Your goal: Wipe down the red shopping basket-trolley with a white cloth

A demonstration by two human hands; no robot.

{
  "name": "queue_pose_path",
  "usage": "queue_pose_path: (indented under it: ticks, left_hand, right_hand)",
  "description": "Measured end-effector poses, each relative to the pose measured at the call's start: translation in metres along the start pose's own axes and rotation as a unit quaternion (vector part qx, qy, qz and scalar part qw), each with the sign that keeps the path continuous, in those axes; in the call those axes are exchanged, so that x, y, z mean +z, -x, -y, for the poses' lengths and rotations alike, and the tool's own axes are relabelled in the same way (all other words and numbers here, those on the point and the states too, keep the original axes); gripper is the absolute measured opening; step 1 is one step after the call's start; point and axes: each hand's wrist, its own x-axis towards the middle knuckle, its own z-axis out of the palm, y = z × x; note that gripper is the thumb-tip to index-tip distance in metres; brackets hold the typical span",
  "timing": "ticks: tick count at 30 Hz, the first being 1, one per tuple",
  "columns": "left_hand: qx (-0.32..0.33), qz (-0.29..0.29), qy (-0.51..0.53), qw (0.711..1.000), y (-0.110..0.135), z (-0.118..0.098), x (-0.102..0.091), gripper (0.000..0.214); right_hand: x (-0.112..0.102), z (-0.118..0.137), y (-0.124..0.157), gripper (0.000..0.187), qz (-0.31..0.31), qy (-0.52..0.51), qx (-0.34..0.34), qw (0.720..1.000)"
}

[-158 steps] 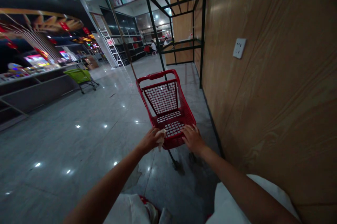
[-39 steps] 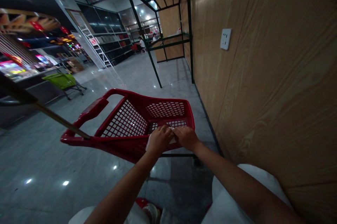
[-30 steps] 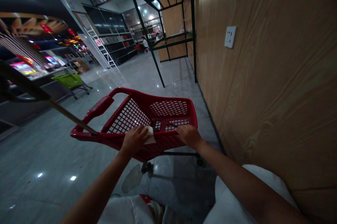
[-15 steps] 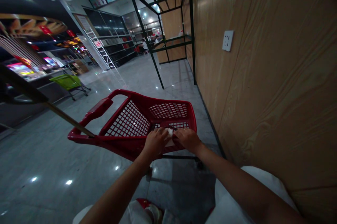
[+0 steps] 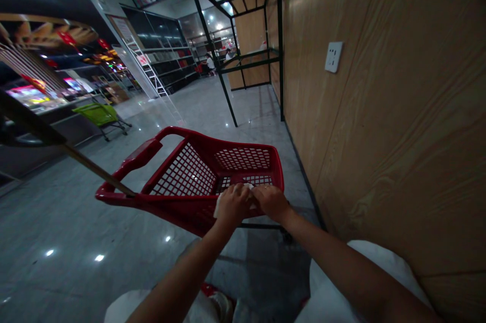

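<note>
A red plastic shopping cart (image 5: 163, 203) with grid walls stands in front of me, its handle toward the left. My left hand (image 5: 234, 204) is closed over its near rim, pressing a white cloth (image 5: 217, 207) against it; part of the cloth sticks out left of the hand. My right hand (image 5: 271, 201) is curled over the same rim close beside the left, almost touching it. The fingertips of both hands are partly hidden behind the rim. A thin pole (image 5: 94, 168) with a dark upper part reaches from the left edge down to the cart's left corner.
A wood-grain wall (image 5: 398, 110) with a white socket (image 5: 334, 56) runs along the right. Ahead stands a dark metal frame (image 5: 212, 44). A green cart (image 5: 97, 113), a white ladder (image 5: 150, 72) and shelving (image 5: 172, 62) are farther left. People sit at the back.
My left hand has slid right along the rim toward my right hand, and the cloth now shows on its left side. My right hand stays in place.
</note>
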Motion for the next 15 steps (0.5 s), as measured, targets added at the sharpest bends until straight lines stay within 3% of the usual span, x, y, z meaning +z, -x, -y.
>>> queue_pose_path:
  ticks: [3, 6, 10, 12, 15]
  left_hand:
    - [0.022, 0.015, 0.005, 1.000, -0.003, 0.000, 0.003, 0.022]
    - [0.107, 0.024, -0.008, 0.994, 0.011, 0.043, 0.000, 0.025]
    - [0.123, 0.001, -0.032, 0.992, 0.034, 0.098, -0.009, 0.032]
    - [0.098, -0.017, -0.028, 0.995, 0.037, 0.100, -0.012, 0.030]
    - [0.040, -0.023, -0.006, 0.999, 0.029, 0.068, -0.010, 0.029]
  right_hand:
    - [0.002, -0.002, 0.001, 0.012, 0.001, 0.002, -0.007, 1.000]
    - [0.001, -0.002, 0.001, 0.013, -0.004, 0.003, -0.018, 1.000]
    - [-0.002, 0.000, -0.002, 0.012, -0.010, 0.007, -0.021, 1.000]
    - [-0.003, 0.002, -0.003, 0.011, -0.008, 0.008, -0.019, 1.000]
    - [-0.003, 0.003, -0.003, 0.012, -0.002, 0.008, -0.013, 1.000]
